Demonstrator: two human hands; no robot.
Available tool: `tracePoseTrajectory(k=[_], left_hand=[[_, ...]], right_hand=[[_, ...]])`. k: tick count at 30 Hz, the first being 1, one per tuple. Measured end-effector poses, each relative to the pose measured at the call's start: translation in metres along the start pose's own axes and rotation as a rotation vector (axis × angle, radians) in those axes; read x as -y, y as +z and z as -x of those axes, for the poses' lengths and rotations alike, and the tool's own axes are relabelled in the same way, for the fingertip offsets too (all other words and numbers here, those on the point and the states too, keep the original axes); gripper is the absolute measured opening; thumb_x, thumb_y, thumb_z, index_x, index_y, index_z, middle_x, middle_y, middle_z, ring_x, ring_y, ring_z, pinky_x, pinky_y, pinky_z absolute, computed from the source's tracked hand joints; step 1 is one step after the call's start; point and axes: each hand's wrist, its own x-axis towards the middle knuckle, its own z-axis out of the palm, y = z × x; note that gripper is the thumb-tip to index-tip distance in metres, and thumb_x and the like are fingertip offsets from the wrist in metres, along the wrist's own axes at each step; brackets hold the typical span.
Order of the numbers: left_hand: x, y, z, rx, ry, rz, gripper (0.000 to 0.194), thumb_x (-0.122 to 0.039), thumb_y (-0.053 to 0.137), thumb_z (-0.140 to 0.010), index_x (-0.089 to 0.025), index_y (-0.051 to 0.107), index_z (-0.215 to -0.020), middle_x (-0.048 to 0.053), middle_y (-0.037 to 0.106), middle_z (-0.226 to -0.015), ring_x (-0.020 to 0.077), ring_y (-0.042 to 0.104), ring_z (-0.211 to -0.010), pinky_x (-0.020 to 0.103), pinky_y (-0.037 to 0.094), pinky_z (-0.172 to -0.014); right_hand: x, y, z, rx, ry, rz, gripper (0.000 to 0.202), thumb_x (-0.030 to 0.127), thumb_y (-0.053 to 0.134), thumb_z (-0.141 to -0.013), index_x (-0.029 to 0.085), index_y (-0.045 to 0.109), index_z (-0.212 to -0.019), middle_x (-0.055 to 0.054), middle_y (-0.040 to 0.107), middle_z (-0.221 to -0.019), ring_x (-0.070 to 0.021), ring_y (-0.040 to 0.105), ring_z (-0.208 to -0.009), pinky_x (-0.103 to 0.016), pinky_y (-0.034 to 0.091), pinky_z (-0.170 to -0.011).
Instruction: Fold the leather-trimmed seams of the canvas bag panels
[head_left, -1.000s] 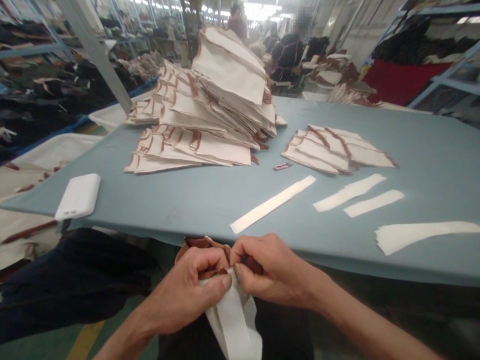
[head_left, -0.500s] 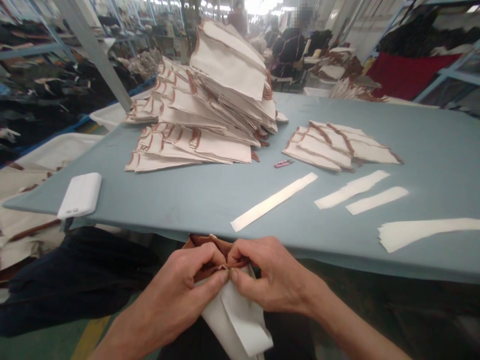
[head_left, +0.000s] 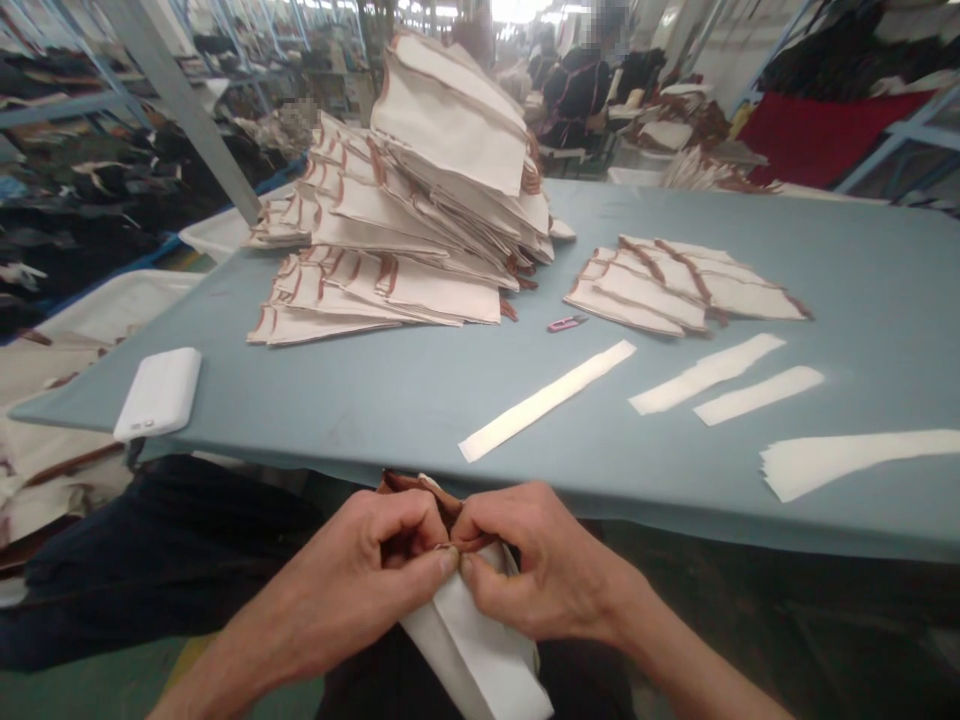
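Observation:
Below the table's front edge, my left hand and my right hand meet, thumbs nearly touching. Both pinch the brown edge of a white and brown fabric piece, whose white part hangs down over my lap. The fingertips and folds hide the exact spot they grip. Nearest on the table lies a long pale strip. Beyond it are pink thread snips.
A tall stack of white panels with brown edges stands on the blue-green table. A smaller pile, more pale strips and a white device also lie there. People are in the background.
Both hands still pinch the fabric and have shifted slightly, their fingers bunched closer at the brown edge. The hanging white part has moved a little lower. The camera view has shifted slightly.

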Motion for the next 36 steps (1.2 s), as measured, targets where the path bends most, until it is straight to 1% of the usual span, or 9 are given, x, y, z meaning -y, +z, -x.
tracePoseTrajectory(k=[4,8,11,15,18,21,25,31,36], left_hand=[[-0.010,-0.009,-0.001,0.070,0.055,-0.122,0.024,-0.024,0.057,-0.093,-0.017,0.065,-0.072,-0.006,0.053,-0.065,0.0091,0.043,-0.059,0.020,0.031,-0.053],[-0.015,-0.010,-0.003,0.080,0.109,-0.224,0.023,-0.018,0.055,-0.093,-0.018,0.067,-0.073,-0.007,0.057,-0.064,0.0083,0.047,-0.058,0.019,0.034,-0.053],[-0.012,-0.004,-0.006,-0.017,0.212,-0.345,0.019,-0.012,0.056,-0.090,-0.019,0.066,-0.076,-0.006,0.062,-0.067,0.0082,0.053,-0.059,0.018,0.036,-0.054],[-0.004,0.009,-0.010,-0.202,0.478,-0.524,0.018,-0.008,0.052,-0.091,-0.018,0.066,-0.087,-0.002,0.068,-0.078,0.0111,0.063,-0.067,0.021,0.044,-0.062],[0.001,0.017,-0.010,-0.327,0.665,-0.686,0.020,-0.008,0.048,-0.098,-0.018,0.063,-0.088,-0.001,0.064,-0.074,0.0134,0.062,-0.064,0.024,0.045,-0.060],[0.009,0.021,-0.007,-0.381,0.742,-0.741,0.020,-0.008,0.049,-0.101,-0.019,0.060,-0.088,-0.001,0.061,-0.071,0.0140,0.060,-0.062,0.026,0.045,-0.061],[0.025,0.019,0.000,-0.329,0.788,-0.739,0.014,-0.007,0.050,-0.102,-0.017,0.060,-0.105,0.001,0.066,-0.079,0.0147,0.062,-0.069,0.027,0.047,-0.068],[0.039,0.007,0.009,-0.154,0.844,-0.819,0.022,-0.010,0.043,-0.105,-0.015,0.055,-0.123,0.002,0.066,-0.082,0.0162,0.059,-0.070,0.028,0.044,-0.066],[0.036,0.003,0.010,-0.178,0.915,-0.855,0.031,-0.010,0.034,-0.106,-0.017,0.053,-0.129,0.003,0.069,-0.082,0.0164,0.059,-0.067,0.028,0.046,-0.065]], right_hand=[[-0.006,-0.001,0.003,0.023,0.065,-0.067,0.006,0.013,0.055,-0.071,0.018,0.057,-0.069,0.007,0.048,-0.060,-0.0067,0.041,-0.054,-0.019,0.031,-0.053],[-0.007,-0.003,0.005,0.039,0.102,-0.070,0.005,0.014,0.056,-0.072,0.018,0.059,-0.070,0.007,0.049,-0.062,-0.0074,0.042,-0.055,-0.019,0.032,-0.055],[-0.004,-0.006,0.004,0.018,0.112,-0.047,0.004,0.016,0.058,-0.073,0.018,0.059,-0.069,0.007,0.049,-0.061,-0.0074,0.041,-0.054,-0.020,0.032,-0.055],[-0.004,-0.005,0.004,-0.046,0.120,0.025,0.010,0.015,0.057,-0.074,0.018,0.057,-0.064,0.006,0.050,-0.059,-0.0080,0.044,-0.054,-0.021,0.031,-0.055],[-0.007,-0.001,0.006,-0.093,0.110,0.073,0.010,0.013,0.055,-0.073,0.018,0.060,-0.065,0.005,0.056,-0.060,-0.0086,0.049,-0.055,-0.022,0.032,-0.057],[-0.008,0.007,0.010,-0.150,0.114,0.069,0.012,0.014,0.054,-0.076,0.018,0.062,-0.068,0.004,0.059,-0.062,-0.0095,0.050,-0.055,-0.022,0.033,-0.056],[-0.005,0.013,0.014,-0.129,0.138,-0.030,0.013,0.017,0.051,-0.082,0.018,0.060,-0.073,0.005,0.054,-0.063,-0.0100,0.047,-0.055,-0.022,0.034,-0.055],[-0.005,0.010,0.016,0.014,0.080,-0.123,0.012,0.015,0.049,-0.084,0.019,0.058,-0.077,0.004,0.054,-0.068,-0.0107,0.048,-0.059,-0.022,0.036,-0.058],[-0.006,0.008,0.018,0.054,0.020,-0.144,0.015,0.014,0.046,-0.088,0.019,0.059,-0.082,0.002,0.058,-0.073,-0.0120,0.051,-0.065,-0.023,0.040,-0.064]])
